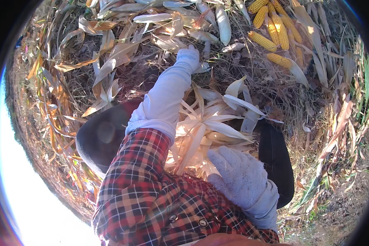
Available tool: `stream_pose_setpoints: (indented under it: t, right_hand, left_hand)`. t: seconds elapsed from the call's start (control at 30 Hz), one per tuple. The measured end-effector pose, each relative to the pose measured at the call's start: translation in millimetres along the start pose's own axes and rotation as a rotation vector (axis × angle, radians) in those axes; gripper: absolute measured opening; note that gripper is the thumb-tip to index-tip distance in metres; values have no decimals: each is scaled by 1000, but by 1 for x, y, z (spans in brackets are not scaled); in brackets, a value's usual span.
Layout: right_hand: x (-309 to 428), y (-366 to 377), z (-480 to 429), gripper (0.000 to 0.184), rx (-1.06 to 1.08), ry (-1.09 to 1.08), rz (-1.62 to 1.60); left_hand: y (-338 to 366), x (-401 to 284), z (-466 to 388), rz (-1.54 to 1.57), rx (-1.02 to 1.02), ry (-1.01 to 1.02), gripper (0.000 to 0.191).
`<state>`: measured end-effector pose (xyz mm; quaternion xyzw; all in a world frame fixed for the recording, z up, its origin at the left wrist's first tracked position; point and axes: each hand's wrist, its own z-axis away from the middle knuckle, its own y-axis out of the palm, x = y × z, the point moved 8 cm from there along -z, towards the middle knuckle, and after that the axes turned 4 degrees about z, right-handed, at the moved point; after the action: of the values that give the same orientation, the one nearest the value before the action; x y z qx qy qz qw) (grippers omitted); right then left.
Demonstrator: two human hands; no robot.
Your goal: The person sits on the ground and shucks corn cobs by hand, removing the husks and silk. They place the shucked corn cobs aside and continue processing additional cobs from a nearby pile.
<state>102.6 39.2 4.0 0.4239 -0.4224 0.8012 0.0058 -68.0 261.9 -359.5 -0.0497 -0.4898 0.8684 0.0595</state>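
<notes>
My left hand (188, 55), in a pale glove with a white sleeve cover, reaches out to the dry husks ahead of me. Its fingers are at the edge of a husk-covered corn ear (169, 43); whether they grip it cannot be told. My right hand (238, 175), in a fuzzy pale glove, lies near my body with its fingers extended, beside a heap of peeled corn husks (200, 123) between my legs. Nothing shows in it, though its palm is hidden. Husked yellow corn ears (279, 30) lie in a pile at the upper right.
Several husked-on ears, one a pale ear (223, 26), lie along the top among dry stalks and leaves (110, 61). My dark-clad knees (101, 135) flank the husk heap. Green and dry stalks (341, 123) stand at the right.
</notes>
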Motion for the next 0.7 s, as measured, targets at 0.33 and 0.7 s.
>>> stream_pose_setpoints:
  t: [0.33,0.7]
  right_hand:
    - [-4,-2,-2,61,125,26,-63]
    - [8,-1,11,51,9,11,22]
  left_hand:
    - [-1,-6,-23,-143,75,88,29]
    - [-55,26,12,33,-51,74,29]
